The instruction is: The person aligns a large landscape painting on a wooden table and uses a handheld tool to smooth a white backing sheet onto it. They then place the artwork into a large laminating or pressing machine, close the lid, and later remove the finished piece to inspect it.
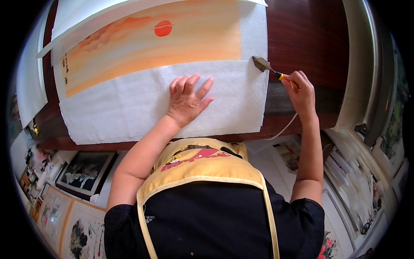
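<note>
A long painting (202, 41) in orange and cream, with a red sun near its upper middle, lies on the dark red table. White backing paper (116, 105) borders it along the near side and the right end. My left hand (186, 99) rests on this paper just below the painting, fingers spread, holding nothing. My right hand (300, 91) grips the yellow and black handle of a small corded iron (261, 64). Its dull metal head is over the paper's right margin, close to the painting's lower right corner. Whether the head presses on the paper, I cannot tell.
A white sheet strip (99, 23) crosses the painting's upper left. The iron's pale cord (282, 129) trails over the near edge of the table (308, 39). Framed pictures (84, 173) stand at lower left. A pale wall (361, 56) borders the right side.
</note>
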The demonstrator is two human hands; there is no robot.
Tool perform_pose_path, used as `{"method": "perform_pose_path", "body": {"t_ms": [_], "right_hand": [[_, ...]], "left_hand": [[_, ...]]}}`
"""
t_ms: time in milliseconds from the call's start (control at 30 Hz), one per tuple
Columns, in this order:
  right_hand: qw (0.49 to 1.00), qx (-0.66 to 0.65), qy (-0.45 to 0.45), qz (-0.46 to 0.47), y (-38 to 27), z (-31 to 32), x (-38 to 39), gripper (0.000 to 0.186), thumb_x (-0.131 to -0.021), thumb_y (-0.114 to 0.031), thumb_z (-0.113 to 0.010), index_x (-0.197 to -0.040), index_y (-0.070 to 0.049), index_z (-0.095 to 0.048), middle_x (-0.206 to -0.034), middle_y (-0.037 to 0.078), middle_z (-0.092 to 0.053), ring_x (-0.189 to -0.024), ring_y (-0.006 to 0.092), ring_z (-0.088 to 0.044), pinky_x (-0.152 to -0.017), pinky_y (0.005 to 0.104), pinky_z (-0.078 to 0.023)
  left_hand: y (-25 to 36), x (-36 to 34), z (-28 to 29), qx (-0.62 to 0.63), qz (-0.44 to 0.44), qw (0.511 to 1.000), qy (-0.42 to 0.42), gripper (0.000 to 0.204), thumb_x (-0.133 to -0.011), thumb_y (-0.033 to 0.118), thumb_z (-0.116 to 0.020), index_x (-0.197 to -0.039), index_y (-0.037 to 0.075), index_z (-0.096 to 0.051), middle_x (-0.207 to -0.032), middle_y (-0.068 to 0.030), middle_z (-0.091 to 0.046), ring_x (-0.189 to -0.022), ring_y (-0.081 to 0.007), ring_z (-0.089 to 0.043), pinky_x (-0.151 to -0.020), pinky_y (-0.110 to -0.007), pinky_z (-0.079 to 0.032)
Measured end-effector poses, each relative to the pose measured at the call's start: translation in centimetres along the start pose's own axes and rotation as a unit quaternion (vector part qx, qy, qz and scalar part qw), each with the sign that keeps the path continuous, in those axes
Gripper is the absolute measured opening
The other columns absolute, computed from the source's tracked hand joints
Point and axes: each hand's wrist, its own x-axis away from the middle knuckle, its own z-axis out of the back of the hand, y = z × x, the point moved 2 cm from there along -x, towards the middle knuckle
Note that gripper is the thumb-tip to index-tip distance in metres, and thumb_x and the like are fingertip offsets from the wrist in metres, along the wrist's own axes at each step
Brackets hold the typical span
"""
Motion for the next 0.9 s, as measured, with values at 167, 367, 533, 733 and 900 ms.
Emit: {"method": "perform_pose_path", "body": {"t_ms": [167,367,533,733,900], "right_hand": [[0.997,-0.028,-0.055,0.051,-1.4,-0.7,-1.8,0.011,-0.09,-0.014,-0.075,-0.091,-0.007,-0.067,-0.088,0.007,-0.064,-0.076,0.0237,-0.068,-0.064,0.0328,-0.056],[0.988,0.039,-0.087,0.125,-5.3,-2.4,-4.0,0.012,-0.09,-0.017,-0.074,-0.088,-0.009,-0.065,-0.085,0.005,-0.061,-0.071,0.0221,-0.067,-0.059,0.0353,-0.054],[0.985,0.06,-0.106,0.119,-5.9,-2.5,-4.8,0.012,-0.092,-0.016,-0.073,-0.088,-0.009,-0.064,-0.086,0.004,-0.062,-0.071,0.0218,-0.067,-0.06,0.0349,-0.054],[0.987,0.044,-0.116,0.104,-6.1,-2.5,-4.8,0.012,-0.091,-0.014,-0.074,-0.088,-0.008,-0.064,-0.086,0.006,-0.062,-0.074,0.0232,-0.067,-0.061,0.0348,-0.054],[0.987,0.051,-0.11,0.1,-6.0,-2.7,-4.8,0.013,-0.09,-0.013,-0.075,-0.087,-0.007,-0.065,-0.087,0.006,-0.062,-0.075,0.0235,-0.068,-0.062,0.0339,-0.055]], "left_hand": [[-0.1,0.1,-0.1,0.005,0.002,1.0,-0.004,0.061,-0.082,0.042,-0.076,-0.139,0.03,-0.056,-0.132,-0.0052,-0.043,-0.123,-0.0259,-0.037,-0.106,-0.046,-0.03],[-0.4,0.2,0.1,0.031,-0.004,0.999,-0.01,0.059,-0.083,0.043,-0.074,-0.138,0.029,-0.056,-0.133,-0.0056,-0.043,-0.125,-0.026,-0.037,-0.107,-0.047,-0.031],[-3.7,2.1,2.3,-0.017,0.025,1.0,-0.004,0.058,-0.086,0.045,-0.071,-0.139,0.029,-0.056,-0.135,-0.0062,-0.045,-0.126,-0.0272,-0.039,-0.108,-0.048,-0.031],[-10.4,6.2,5.3,-0.084,0.064,0.994,-0.001,0.056,-0.088,0.046,-0.07,-0.14,0.03,-0.056,-0.136,-0.0053,-0.045,-0.126,-0.0267,-0.039,-0.108,-0.047,-0.032],[-12.8,7.9,6.4,-0.09,0.08,0.993,-0.003,0.054,-0.091,0.046,-0.066,-0.141,0.03,-0.054,-0.144,-0.0051,-0.043,-0.133,-0.027,-0.038,-0.112,-0.048,-0.03]]}}
